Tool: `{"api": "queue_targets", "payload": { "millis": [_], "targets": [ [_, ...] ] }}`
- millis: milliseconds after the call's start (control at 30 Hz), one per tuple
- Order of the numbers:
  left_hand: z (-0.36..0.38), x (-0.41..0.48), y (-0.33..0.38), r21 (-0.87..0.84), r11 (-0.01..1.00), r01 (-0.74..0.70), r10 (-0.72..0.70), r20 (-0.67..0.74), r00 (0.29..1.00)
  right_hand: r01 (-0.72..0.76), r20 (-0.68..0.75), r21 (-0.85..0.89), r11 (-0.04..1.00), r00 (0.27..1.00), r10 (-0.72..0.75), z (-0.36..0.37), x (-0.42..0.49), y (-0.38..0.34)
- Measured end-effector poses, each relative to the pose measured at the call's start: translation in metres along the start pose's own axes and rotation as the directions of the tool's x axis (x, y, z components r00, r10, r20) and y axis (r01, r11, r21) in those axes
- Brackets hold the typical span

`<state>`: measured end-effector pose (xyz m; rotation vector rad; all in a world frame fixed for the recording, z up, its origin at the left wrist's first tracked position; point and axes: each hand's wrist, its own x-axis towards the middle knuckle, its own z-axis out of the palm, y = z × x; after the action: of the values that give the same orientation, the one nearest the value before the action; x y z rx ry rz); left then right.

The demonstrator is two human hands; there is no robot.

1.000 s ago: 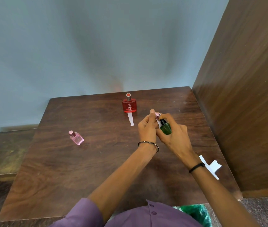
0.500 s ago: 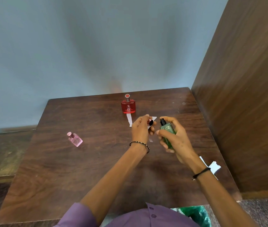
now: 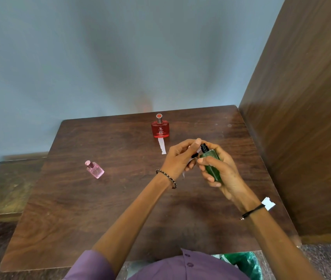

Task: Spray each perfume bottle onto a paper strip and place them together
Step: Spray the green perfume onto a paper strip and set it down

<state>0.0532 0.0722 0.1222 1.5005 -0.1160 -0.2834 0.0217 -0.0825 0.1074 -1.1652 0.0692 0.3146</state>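
Green bottle and paper strip in my hands above the bench.

Head view: my right hand [image 3: 224, 172] grips the green perfume bottle [image 3: 211, 165], fingers [image 3: 206, 160] wrapped round it, black nozzle up. My left hand [image 3: 180, 158] pinches a white paper strip [image 3: 191, 157] just beside the nozzle. The red bottle [image 3: 160, 129] stands near the bench's [image 3: 100, 209] far edge, touching another strip [image 3: 162, 146]; the pink bottle [image 3: 95, 169] sits toward the left edge.

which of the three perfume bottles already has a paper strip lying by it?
The red perfume bottle at the table's far edge: a white paper strip lies just in front. The pink bottle stands alone; the green bottle is in the right hand.
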Motion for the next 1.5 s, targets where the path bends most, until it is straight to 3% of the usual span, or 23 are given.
{"api": "queue_targets", "payload": {
  "millis": [167,467,600,700,767,1067,1200,1367,1500],
  "targets": [
    [-0.005,0.002,0.002,0.062,0.998,-0.005,0.002,0.058,0.998,-0.039,0.018,0.008,0.999,0.999,0.039,-0.002,0.001,-0.001],
    [-0.003,0.007,0.004,0.081,0.994,-0.066,0.071,-0.054,0.996,-0.053,-0.024,-0.034,0.998,0.998,0.052,-0.001,0.004,-0.001],
    [-0.003,0.009,0.003,0.143,0.988,-0.065,0.081,-0.107,0.991,-0.010,-0.070,-0.236,0.972,0.998,-0.007,0.003,0.004,-0.006],
    [-0.005,0.012,0.003,0.164,0.984,-0.068,0.093,-0.149,0.984,0.026,-0.103,-0.479,0.877,0.991,-0.086,0.007,0.004,-0.011],
    [-0.006,0.013,0.004,0.139,0.988,-0.073,0.094,-0.150,0.984,0.052,-0.098,-0.529,0.847,0.988,-0.121,0.008,0.004,-0.013],
    [-0.005,0.011,0.007,0.036,0.998,-0.059,0.062,-0.081,0.995,0.061,-0.081,-0.391,0.918,0.992,-0.101,0.004,0.006,-0.012],
    [-0.007,0.016,0.005,-0.058,0.995,0.083,-0.090,-0.125,0.988,0.072,-0.060,-0.300,0.951,0.994,-0.094,0.000,0.006,-0.009],
    [-0.009,0.024,0.003,-0.324,0.920,0.222,-0.277,-0.134,0.952,0.082,0.020,-0.219,0.972,0.997,-0.079,-0.003,0.003,-0.009],
    [-0.008,0.024,0.002,-0.301,0.923,0.241,-0.302,-0.176,0.937,0.060,0.070,-0.108,0.992,0.996,-0.053,-0.005,0.002,-0.007]
  ]
}}
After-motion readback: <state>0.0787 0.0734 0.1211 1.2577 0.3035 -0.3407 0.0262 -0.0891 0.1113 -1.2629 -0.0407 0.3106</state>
